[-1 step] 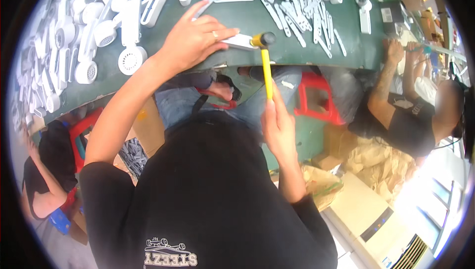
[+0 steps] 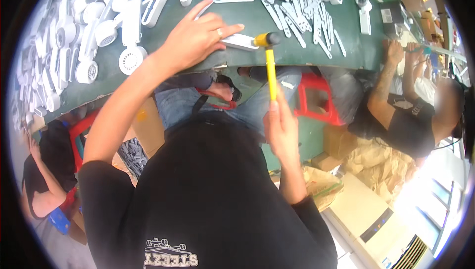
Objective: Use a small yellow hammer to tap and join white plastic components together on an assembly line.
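My left hand [image 2: 195,39] lies over a long white plastic handle part [image 2: 241,42] near the table's front edge, holding it down. Its index finger stretches up over a light grey strip, and the covered end of the white part is hidden. In my right hand [image 2: 283,128] is a small hammer [image 2: 270,73] with a yellow shaft and a yellow-and-black head. The head hangs at the right end of the white part; whether they touch I cannot tell.
White handheld-fan bodies [image 2: 131,60] crowd the green table [image 2: 222,16] at left. Grey strips [image 2: 302,9] are heaped at the back. Another fan-shaped piece [image 2: 364,15] lies right. Co-workers sit at both sides; a red stool [image 2: 319,98] and cartons [image 2: 358,207] stand right of me.
The hammer and my right hand have shifted slightly to the right. My left hand's fingers have moved a little, while the white part stays in about the same place.
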The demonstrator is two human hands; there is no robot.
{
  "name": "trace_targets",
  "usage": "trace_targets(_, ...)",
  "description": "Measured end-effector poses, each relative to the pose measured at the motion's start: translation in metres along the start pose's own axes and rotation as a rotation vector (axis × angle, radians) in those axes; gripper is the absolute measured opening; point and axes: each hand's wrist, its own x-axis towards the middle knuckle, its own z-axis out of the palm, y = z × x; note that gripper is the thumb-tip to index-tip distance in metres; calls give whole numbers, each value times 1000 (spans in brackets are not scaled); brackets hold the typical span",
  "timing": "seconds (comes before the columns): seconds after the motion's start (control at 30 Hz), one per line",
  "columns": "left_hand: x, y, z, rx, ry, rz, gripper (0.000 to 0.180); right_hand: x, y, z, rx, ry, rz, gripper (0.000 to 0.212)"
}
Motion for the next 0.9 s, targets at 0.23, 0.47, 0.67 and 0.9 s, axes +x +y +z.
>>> trace_targets(0.23,51,-3,-12,-46,-289,262,31,5,-11,-10,484,56,-88,57)
trace_targets(0.47,-25,30,0,-86,119,-131,45,8,-9,-8,124,33,-143,56)
trace_targets(0.67,-22,19,31,-146,297,-111,33,-8,-40,-12,77,166,-249,54)
trace_targets(0.9,-23,21,31,-188,274,-163,30,25,-22,15,-220,169,-168,55)
